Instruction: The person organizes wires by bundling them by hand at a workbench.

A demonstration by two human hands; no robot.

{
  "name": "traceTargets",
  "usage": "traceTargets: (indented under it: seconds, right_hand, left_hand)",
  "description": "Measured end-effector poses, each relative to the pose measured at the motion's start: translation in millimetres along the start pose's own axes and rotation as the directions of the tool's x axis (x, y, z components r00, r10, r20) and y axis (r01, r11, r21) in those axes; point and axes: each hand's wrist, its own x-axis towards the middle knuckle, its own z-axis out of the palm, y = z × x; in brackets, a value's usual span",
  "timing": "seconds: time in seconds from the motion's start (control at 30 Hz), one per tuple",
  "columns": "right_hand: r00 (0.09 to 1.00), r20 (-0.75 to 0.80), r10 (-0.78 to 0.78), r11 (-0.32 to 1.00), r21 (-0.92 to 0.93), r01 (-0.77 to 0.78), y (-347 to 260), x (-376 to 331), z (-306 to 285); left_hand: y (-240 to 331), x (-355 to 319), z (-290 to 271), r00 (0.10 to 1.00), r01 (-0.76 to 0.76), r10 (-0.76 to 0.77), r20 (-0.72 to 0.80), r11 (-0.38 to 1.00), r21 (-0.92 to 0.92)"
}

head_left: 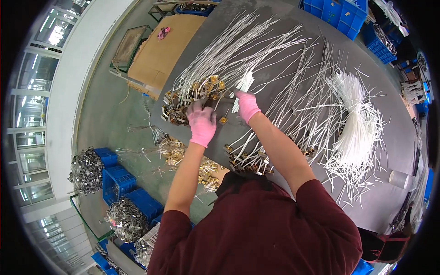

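My left hand point(201, 123), in a pink glove with greyed fingers, rests over a pile of small metal parts point(173, 114) with brass-coloured pieces and white wires. Its fingers look apart, though their tips are partly lost among the parts. My right hand point(248, 106), gloved the same way, is closed around a small bundle of white tubes point(246, 81). The tubes stick out above and below the grip. Between the hands, a single brass-coloured part point(223, 120) with a wire lies on the dark table point(279, 59). Long white wires point(220, 50) fan away from the pile toward the far side.
A large tied bundle of white tubes point(355, 114) lies at the right, near more wired parts point(250, 158). Blue crates point(331, 14) stand at the far edge. On the left are a cardboard-topped stand point(166, 50) and blue bins point(120, 181) by heaped metal parts point(86, 170).
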Motion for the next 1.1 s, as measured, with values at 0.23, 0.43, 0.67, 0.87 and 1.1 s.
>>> traceTargets:
  seconds: [0.23,0.43,0.67,0.87,1.1]
  right_hand:
    - [0.992,0.071,-0.106,0.994,0.009,0.106,5,8,9]
    - [0.976,0.011,-0.216,0.975,-0.043,0.216,17,25,4]
    - [0.998,0.009,-0.064,0.980,0.190,0.061,1,-4,5]
    - [0.985,-0.113,-0.130,0.982,0.125,0.144,3,27,-1]
    - [0.966,-0.011,-0.259,0.952,0.169,0.257,-17,10,-9]
  left_hand:
    - [-37,-50,34,0.631,0.742,-0.612,0.477,0.296,-0.602]
    - [-16,-57,10,0.775,0.527,-0.609,0.167,0.477,-0.704]
    - [-12,-117,-41,0.834,0.514,-0.534,0.140,0.660,-0.547]
    - [-3,-175,-109,0.603,0.755,-0.696,0.390,0.340,-0.560]
    - [-22,-257,-156,0.501,0.817,-0.782,0.370,0.286,-0.501]
